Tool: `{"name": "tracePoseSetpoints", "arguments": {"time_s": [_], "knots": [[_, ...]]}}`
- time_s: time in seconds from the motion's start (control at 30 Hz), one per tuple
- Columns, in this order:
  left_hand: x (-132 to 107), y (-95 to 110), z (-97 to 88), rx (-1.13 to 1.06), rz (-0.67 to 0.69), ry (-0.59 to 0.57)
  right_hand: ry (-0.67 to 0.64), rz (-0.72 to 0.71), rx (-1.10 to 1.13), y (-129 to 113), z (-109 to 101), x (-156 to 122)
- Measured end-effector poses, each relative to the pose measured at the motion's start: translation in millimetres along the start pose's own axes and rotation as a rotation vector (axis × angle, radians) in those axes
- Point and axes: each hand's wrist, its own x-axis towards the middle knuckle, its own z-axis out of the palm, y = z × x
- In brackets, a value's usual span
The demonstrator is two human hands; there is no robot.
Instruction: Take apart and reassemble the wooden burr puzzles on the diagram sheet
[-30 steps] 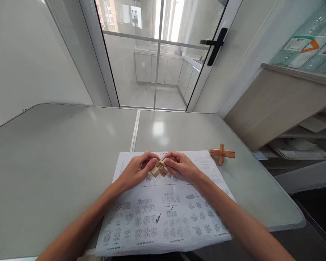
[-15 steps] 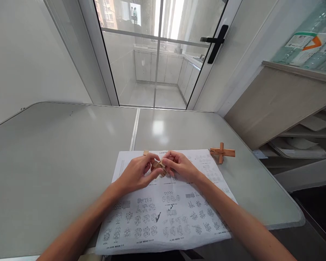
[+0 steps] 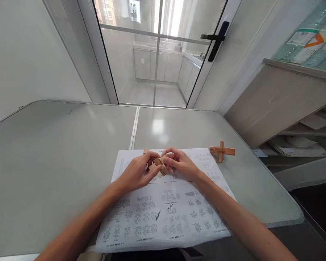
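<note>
Between my two hands is a small wooden burr puzzle (image 3: 158, 162) of light interlocking blocks, held just over the printed sheet. My left hand (image 3: 140, 168) grips its left side, thumb in front and fingers behind. From the right, my right hand (image 3: 179, 162) pinches the puzzle's upper right part with thumb and fingertips. Part of the puzzle is hidden by the fingers. Just behind my left hand a small wooden block (image 3: 146, 150) shows at the far edge of the sheet. The large paper sheet (image 3: 163, 228) carries rows of printed puzzle diagrams and some dark pen ticks.
A brown wooden cross-shaped piece (image 3: 221, 151) lies right of the sheet on the grey table (image 3: 57, 156). Beyond the table stands a glass door (image 3: 156, 65) with a black handle (image 3: 217, 40). A shelf unit (image 3: 282, 108) with wrapped bottles (image 3: 312, 45) on top is at the right.
The puzzle has turned slightly in my fingers, and more of its light blocks now show. Both hands stay in almost the same place.
</note>
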Motion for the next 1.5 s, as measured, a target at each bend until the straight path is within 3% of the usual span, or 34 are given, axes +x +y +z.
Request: {"name": "tracePoseSetpoints", "arguments": {"time_s": [0.53,0.9,1.03,1.27,1.37,1.5], "knots": [[-0.2,4.4,-1.0,-0.077,-0.039,-0.04,0.049,-0.015,-0.017,4.1,2.5,0.6],[2.7,6.3,1.4,-0.36,-0.153,-0.011,0.021,-0.04,-0.003,0.8,3.8,0.6],[4.7,7.3,0.0,-0.45,-0.259,0.086,0.033,-0.055,0.017,-1.6,5.7,0.3],[12.9,-0.2,-5.8,-0.552,-0.44,0.43,0.043,-0.034,-0.032,1.0,2.8,0.7],[14.4,-5.6,-6.0,-0.583,-0.489,0.416,0.054,-0.035,-0.056,2.3,2.7,0.5],[13.4,-6.7,-3.8,-0.671,-0.481,0.305,0.058,-0.042,-0.072,2.0,3.3,0.4]]}}
